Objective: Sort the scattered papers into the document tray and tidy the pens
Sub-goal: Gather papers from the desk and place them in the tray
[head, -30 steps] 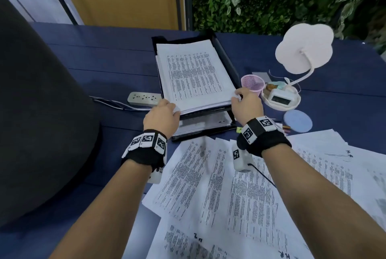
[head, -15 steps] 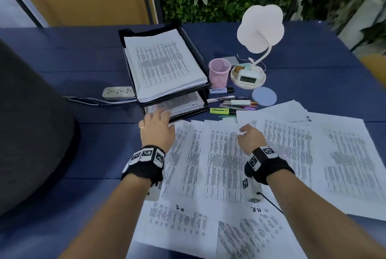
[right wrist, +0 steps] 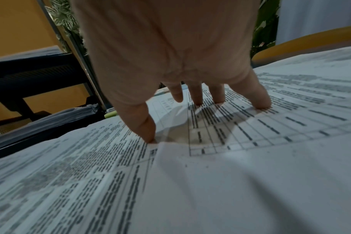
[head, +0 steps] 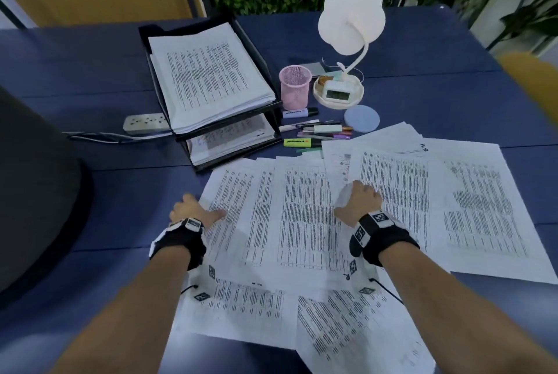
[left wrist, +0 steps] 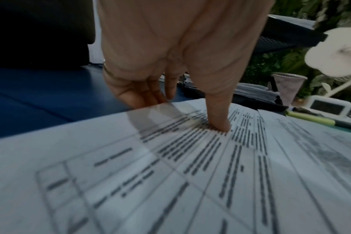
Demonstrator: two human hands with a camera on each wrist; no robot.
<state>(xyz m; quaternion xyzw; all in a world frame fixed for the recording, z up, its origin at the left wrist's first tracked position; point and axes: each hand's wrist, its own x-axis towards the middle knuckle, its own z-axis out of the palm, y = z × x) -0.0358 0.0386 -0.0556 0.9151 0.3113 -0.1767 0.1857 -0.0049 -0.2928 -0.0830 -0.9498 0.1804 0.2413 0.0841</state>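
Observation:
Several printed sheets lie scattered and overlapping on the near part of the blue table. My left hand is at the left edge of one sheet, thumb pressed on top, fingertips tucked under the edge. My right hand is arched on a sheet further right; thumb and fingertips draw the paper up into a ruck. The black two-tier document tray stands behind, a paper stack on top and more sheets below. Loose pens and highlighters lie right of it.
A pink mesh cup, a white lamp with a clock in its base and a blue coaster stand behind the pens. A power strip lies left of the tray. A dark chair back rises at the left, a yellow chair at the right.
Both hands left the tray's top stack and came back toward me onto the scattered sheets. The left thumb now presses a sheet's edge, and the right hand has bunched a sheet.

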